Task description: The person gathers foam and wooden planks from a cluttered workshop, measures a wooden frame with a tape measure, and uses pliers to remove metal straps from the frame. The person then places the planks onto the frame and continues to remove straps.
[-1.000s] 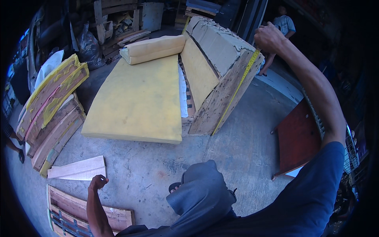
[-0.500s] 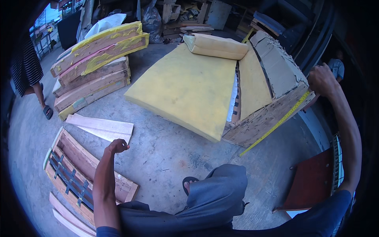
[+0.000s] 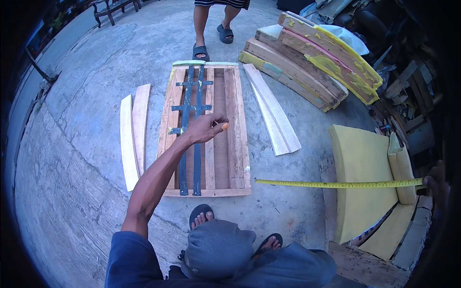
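Observation:
My right hand [image 3: 436,178], dim at the far right rim, grips a tape measure; its case is hidden. The yellow blade [image 3: 331,184] stretches leftward past the yellow foam pad [image 3: 362,177], its free end over the concrete beside the wooden frame [image 3: 244,158]. That frame lies flat in the middle, with dark straps [image 3: 197,161] running along it and short cross straps between. Above the frame hovers my left hand [image 3: 206,128], fingers curled. A small orange thing shows at its thumb tip, too small to name.
Pale curved boards lie left [image 3: 139,125] and right [image 3: 273,115] of the frame. Padded wooden pieces [image 3: 307,67] are stacked at the back right. A person in sandals [image 3: 200,52] stands just beyond the frame. A rolled foam piece [image 3: 402,168] rests on the pad.
My view has swung left, bringing the wooden frame to the middle. The tape blade has left the box-like wooden piece's side and now spans level over the pad. My left hand is over the frame.

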A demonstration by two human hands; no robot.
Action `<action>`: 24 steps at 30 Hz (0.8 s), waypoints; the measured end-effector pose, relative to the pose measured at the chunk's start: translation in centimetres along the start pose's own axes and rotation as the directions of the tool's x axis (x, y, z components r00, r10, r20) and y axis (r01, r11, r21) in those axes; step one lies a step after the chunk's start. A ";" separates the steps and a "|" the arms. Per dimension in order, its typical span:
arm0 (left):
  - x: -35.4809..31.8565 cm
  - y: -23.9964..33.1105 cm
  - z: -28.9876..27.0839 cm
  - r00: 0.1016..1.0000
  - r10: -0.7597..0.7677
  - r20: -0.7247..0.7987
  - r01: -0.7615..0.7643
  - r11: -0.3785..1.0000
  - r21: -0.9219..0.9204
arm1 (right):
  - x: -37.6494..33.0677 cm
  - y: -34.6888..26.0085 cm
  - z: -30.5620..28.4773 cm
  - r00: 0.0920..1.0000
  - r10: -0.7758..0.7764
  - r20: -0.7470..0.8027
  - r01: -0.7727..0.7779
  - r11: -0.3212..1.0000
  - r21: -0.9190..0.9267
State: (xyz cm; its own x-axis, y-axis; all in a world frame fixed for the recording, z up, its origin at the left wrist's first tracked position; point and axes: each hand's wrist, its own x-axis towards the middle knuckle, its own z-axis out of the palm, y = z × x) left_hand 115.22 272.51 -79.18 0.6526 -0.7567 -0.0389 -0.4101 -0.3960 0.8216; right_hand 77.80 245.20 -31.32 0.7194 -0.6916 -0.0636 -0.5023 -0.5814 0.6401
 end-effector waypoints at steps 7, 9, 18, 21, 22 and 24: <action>-26.8 -16.0 2.1 0.389 -0.784 -0.484 0.270 0.599 -0.754 | 11.1 -2.4 8.6 0.972 -0.114 -0.203 0.199 0.859 0.472; -29.6 -15.6 2.4 0.311 -0.843 -0.439 0.300 0.525 -0.797 | 13.2 -7.7 10.6 0.966 -0.213 -0.148 0.259 0.780 0.569; -25.8 -19.7 6.0 0.300 -0.819 -0.489 0.311 0.569 -0.762 | 20.6 -30.6 27.3 0.795 -0.597 0.105 0.383 0.630 0.676; -27.6 -23.5 9.1 0.332 -0.653 -0.681 0.409 0.750 -0.520 | 23.6 -33.8 31.9 0.734 -0.657 0.169 0.413 0.630 0.658; -25.8 -21.0 9.3 0.387 -0.654 -0.650 0.469 0.746 -0.472 | 24.3 -32.7 33.4 0.742 -0.638 0.204 0.382 0.653 0.654; -24.5 -19.8 10.4 0.371 -0.715 -0.592 0.448 0.697 -0.560 | 25.3 -31.6 35.7 0.743 -0.632 0.221 0.359 0.655 0.665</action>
State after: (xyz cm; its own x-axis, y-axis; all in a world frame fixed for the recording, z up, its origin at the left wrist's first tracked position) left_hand 100.75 293.48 -100.37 0.9129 0.3103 -0.2653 0.3637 -0.3233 0.8736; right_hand 94.74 230.79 -80.53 0.7458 -0.2415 -0.6209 -0.3900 -0.9138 -0.1131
